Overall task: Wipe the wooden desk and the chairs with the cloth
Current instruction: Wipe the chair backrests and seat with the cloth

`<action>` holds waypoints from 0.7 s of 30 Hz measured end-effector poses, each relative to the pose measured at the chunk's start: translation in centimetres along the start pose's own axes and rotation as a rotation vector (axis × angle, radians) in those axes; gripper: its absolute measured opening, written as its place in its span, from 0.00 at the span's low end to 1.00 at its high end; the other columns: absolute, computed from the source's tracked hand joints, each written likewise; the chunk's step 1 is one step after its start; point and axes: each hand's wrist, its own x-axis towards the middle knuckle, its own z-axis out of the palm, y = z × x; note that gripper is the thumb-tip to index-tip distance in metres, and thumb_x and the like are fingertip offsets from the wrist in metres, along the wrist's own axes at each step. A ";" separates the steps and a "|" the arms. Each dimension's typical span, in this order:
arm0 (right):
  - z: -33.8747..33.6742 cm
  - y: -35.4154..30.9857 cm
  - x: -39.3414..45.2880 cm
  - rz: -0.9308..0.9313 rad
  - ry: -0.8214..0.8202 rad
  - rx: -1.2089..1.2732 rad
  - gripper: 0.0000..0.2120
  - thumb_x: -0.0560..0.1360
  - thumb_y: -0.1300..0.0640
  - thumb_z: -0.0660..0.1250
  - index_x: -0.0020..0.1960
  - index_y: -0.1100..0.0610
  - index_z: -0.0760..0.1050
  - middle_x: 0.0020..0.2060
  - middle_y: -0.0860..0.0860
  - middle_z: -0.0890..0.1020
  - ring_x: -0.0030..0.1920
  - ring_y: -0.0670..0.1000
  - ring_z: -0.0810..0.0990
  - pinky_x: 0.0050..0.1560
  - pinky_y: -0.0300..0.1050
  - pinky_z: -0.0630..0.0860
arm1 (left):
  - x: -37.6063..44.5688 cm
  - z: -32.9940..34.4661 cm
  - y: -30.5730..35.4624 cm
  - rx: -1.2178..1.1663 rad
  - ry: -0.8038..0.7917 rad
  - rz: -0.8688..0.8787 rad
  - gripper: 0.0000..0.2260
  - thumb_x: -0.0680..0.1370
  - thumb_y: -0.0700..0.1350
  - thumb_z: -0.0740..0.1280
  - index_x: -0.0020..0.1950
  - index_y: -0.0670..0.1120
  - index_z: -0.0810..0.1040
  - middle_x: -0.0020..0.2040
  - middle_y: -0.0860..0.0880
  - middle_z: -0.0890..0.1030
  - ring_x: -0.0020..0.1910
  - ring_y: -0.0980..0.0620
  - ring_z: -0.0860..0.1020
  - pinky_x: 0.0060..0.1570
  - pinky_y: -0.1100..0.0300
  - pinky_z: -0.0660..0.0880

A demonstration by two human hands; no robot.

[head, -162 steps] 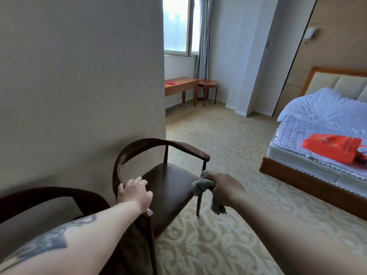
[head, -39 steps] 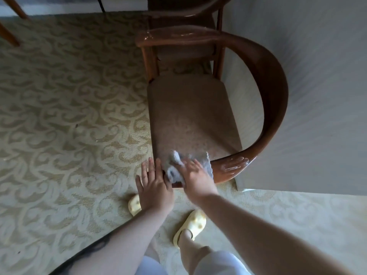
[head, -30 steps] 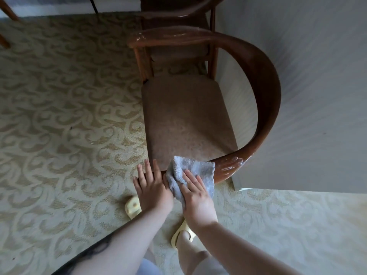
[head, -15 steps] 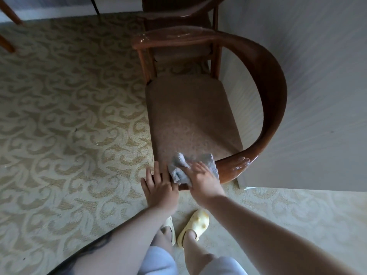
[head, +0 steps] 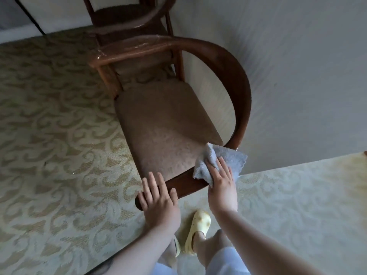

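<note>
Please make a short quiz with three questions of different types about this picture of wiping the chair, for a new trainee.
1. True or false: the right hand presses the grey cloth on the near armrest of the chair.
2. Where does the left hand rest?
A. on the brown seat cushion
B. flat on the end of the near armrest
C. on the wall
3. Fill in: beyond this chair, near the top of the picture, stands a second ____.

Key
1. true
2. B
3. chair
</note>
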 end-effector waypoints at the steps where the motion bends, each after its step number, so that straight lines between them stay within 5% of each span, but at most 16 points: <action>1: 0.6 -0.9 -1.0 -0.012 -0.002 0.031 0.31 0.69 0.74 0.64 0.69 0.54 0.74 0.71 0.51 0.71 0.75 0.50 0.60 0.76 0.54 0.56 | 0.1 0.3 0.4 0.016 -0.006 0.050 0.28 0.78 0.54 0.50 0.74 0.41 0.65 0.75 0.40 0.63 0.74 0.41 0.61 0.69 0.45 0.49; 4: 1.9 -2.2 -1.3 -0.304 -0.205 0.020 0.22 0.73 0.58 0.59 0.65 0.54 0.77 0.66 0.53 0.76 0.71 0.53 0.69 0.73 0.52 0.60 | 0.2 1.1 2.2 0.042 -0.024 0.120 0.28 0.74 0.51 0.53 0.70 0.40 0.71 0.70 0.40 0.71 0.71 0.43 0.61 0.67 0.44 0.54; 7: 0.5 0.3 3.2 -0.480 -0.284 -0.070 0.22 0.75 0.57 0.60 0.68 0.52 0.75 0.65 0.55 0.77 0.70 0.54 0.71 0.75 0.48 0.57 | 0.4 1.1 3.5 0.039 -0.062 0.071 0.32 0.75 0.55 0.44 0.76 0.42 0.62 0.76 0.43 0.63 0.76 0.45 0.53 0.71 0.45 0.44; 9: -0.8 2.8 4.9 -0.354 -0.178 -0.104 0.25 0.75 0.63 0.64 0.71 0.51 0.71 0.68 0.55 0.74 0.73 0.52 0.67 0.76 0.47 0.52 | 0.6 1.1 4.4 0.076 -0.074 0.071 0.35 0.74 0.58 0.34 0.79 0.46 0.50 0.79 0.47 0.51 0.78 0.48 0.43 0.71 0.49 0.35; 12: -1.1 2.4 2.1 -0.059 -0.021 0.062 0.32 0.69 0.73 0.66 0.70 0.52 0.72 0.71 0.51 0.71 0.75 0.48 0.59 0.73 0.52 0.62 | 1.0 1.5 6.5 0.088 -0.038 0.041 0.31 0.76 0.58 0.35 0.79 0.49 0.44 0.79 0.49 0.45 0.77 0.48 0.40 0.72 0.48 0.35; 14: -0.2 1.4 0.2 -0.156 -0.074 0.103 0.27 0.71 0.69 0.68 0.68 0.53 0.75 0.69 0.51 0.73 0.75 0.49 0.61 0.74 0.50 0.59 | 1.2 2.0 7.7 0.131 -0.029 -0.022 0.29 0.77 0.55 0.36 0.79 0.51 0.41 0.79 0.50 0.44 0.78 0.47 0.43 0.71 0.47 0.36; 18: -2.0 4.1 6.4 -0.577 -0.304 -0.054 0.26 0.69 0.64 0.65 0.67 0.53 0.76 0.64 0.55 0.78 0.70 0.53 0.70 0.75 0.42 0.47 | 1.2 1.6 8.5 0.065 0.011 -0.041 0.28 0.78 0.55 0.44 0.79 0.50 0.51 0.79 0.48 0.55 0.76 0.44 0.55 0.71 0.46 0.43; 21: -5.0 7.2 10.4 -0.345 -0.194 -0.109 0.34 0.67 0.70 0.68 0.71 0.52 0.71 0.70 0.53 0.72 0.75 0.50 0.60 0.76 0.41 0.38 | 1.4 1.4 8.3 0.064 -0.112 -0.092 0.25 0.82 0.56 0.43 0.78 0.55 0.39 0.79 0.53 0.44 0.77 0.50 0.40 0.73 0.48 0.37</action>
